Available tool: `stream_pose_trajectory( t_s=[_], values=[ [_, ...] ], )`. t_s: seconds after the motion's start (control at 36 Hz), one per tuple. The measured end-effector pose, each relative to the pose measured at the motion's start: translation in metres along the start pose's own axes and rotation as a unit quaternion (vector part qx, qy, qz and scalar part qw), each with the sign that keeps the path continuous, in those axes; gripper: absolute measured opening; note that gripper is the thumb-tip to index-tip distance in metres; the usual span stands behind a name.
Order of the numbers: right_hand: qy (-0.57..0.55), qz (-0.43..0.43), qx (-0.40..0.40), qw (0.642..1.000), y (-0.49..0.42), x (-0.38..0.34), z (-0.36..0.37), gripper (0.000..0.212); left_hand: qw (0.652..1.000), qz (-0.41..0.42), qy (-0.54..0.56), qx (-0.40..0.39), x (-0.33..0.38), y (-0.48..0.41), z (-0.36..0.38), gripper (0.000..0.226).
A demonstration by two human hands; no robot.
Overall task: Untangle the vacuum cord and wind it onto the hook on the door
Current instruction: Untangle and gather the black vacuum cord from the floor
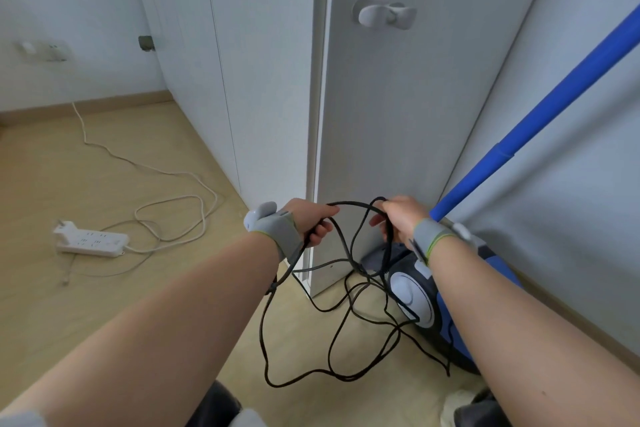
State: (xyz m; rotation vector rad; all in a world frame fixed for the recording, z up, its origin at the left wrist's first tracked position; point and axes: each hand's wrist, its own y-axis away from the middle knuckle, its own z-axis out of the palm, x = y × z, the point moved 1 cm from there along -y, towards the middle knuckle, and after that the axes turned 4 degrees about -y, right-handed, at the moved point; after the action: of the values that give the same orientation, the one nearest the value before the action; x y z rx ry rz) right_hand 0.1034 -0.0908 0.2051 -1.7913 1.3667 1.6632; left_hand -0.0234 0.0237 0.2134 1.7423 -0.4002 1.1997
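Note:
A black vacuum cord point(349, 308) hangs in tangled loops from both my hands down to the floor. My left hand point(311, 222) grips one strand, and my right hand point(398, 218) grips another loop beside it. Between the hands the cord arches over. The cord runs to a blue and black vacuum cleaner point(426, 302) on the floor under my right forearm. A white hook point(382, 14) sits on the grey door point(398, 107), well above both hands, with nothing on it.
The vacuum's blue tube point(540, 111) leans diagonally from the vacuum up to the right. A white power strip point(91, 243) with a long white cable point(166, 204) lies on the wooden floor at the left. A wall stands close on the right.

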Motion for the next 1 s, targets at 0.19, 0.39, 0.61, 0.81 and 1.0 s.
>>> stream_pose_trajectory(
  t_s=[0.19,0.39,0.61,0.81,1.0],
  values=[
    [-0.031,0.007,-0.013,0.999,0.0,-0.002,-0.002,0.008,0.997,0.027,0.06,0.03,0.004,-0.002,0.0,0.02],
    [0.134,-0.022,-0.158,0.978,0.01,0.001,0.004,0.071,0.992,0.067,0.106,0.007,0.009,0.003,-0.004,0.027],
    [0.169,-0.001,-0.238,0.956,0.022,0.004,0.009,0.013,0.995,0.102,-0.005,0.009,0.009,0.009,0.001,0.027],
    [0.142,-0.069,-0.097,0.983,0.016,0.0,0.005,0.033,0.975,0.043,-0.216,0.018,0.003,0.001,-0.004,0.017],
    [0.096,-0.088,-0.005,0.991,0.01,-0.002,0.007,0.035,0.921,-0.003,-0.388,-0.008,-0.006,-0.003,-0.014,0.031]
  ],
)
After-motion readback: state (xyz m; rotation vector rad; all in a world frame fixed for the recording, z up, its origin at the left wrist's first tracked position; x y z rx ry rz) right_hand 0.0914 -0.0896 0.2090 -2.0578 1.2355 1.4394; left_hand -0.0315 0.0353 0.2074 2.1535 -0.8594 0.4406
